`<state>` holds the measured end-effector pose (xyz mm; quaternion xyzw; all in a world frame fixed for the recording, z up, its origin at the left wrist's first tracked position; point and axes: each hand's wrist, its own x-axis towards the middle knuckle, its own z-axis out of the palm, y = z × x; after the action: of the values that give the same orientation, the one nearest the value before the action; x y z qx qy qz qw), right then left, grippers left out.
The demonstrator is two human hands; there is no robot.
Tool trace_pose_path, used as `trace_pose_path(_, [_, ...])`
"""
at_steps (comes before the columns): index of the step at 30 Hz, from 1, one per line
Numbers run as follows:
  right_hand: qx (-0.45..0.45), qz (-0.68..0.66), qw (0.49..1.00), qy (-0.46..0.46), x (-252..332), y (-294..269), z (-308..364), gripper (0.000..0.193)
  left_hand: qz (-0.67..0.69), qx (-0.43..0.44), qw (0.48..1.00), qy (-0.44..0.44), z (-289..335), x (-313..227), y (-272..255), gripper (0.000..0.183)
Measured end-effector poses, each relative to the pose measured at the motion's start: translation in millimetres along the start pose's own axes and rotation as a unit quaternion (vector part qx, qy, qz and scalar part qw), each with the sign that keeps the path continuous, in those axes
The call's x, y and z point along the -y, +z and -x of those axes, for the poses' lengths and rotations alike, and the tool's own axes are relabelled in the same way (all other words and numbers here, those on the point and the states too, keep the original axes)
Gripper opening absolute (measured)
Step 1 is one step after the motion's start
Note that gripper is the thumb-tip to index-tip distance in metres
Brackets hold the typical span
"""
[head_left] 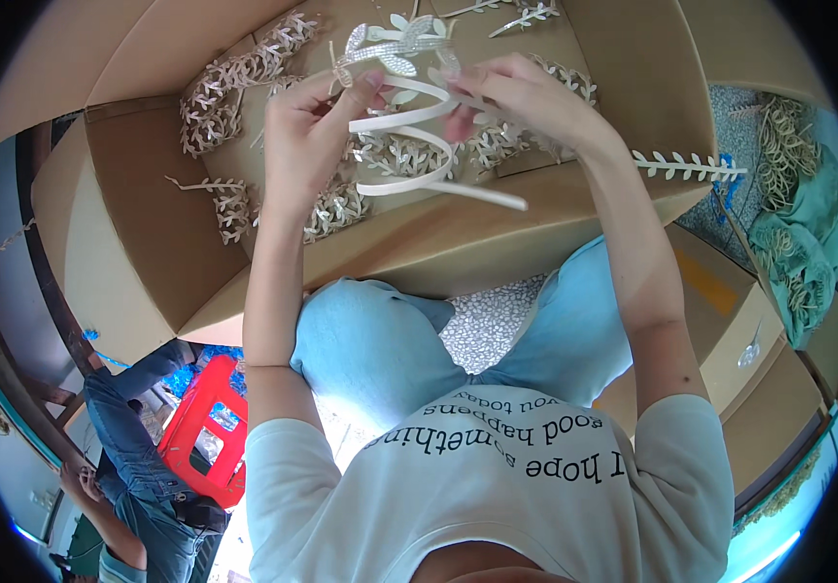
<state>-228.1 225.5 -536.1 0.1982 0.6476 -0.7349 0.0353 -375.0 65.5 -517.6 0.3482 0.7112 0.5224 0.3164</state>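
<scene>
A white coiled strip (485,195) hangs in loops between my hands, its straight tail reaching toward the lower right. Glittery leaf-shaped pieces (397,47) sit at the coil's top. My left hand (310,126) pinches the coil's upper left side between thumb and fingers. On the opposite side, my right hand (526,97) has its fingers closed on the upper right of the coil; they are slightly blurred. Both hands are above an open cardboard box (419,238), where pale leaf garlands (213,109) lie in heaps.
A leaf sprig (686,166) sticks out over the box's right edge. Green cloth (807,243) with bundled pale strands lies at right, above more cardboard boxes (769,428). At lower left are a red plastic stool (190,428) and another person in jeans (137,457).
</scene>
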Motion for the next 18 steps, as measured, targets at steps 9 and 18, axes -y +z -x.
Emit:
trace_pose_path(9, [-0.043, 0.077, 0.996, 0.012, 19, 4, 10, 0.032, -0.204, -0.079, 0.973, 0.068, 2, -7, -5, 0.015])
trace_pose_path(18, [-0.026, 0.092, 0.995, 0.004, 15, 1, 8, 0.029, -0.368, -0.096, 0.903, 0.198, 1, -15, -1, 0.019])
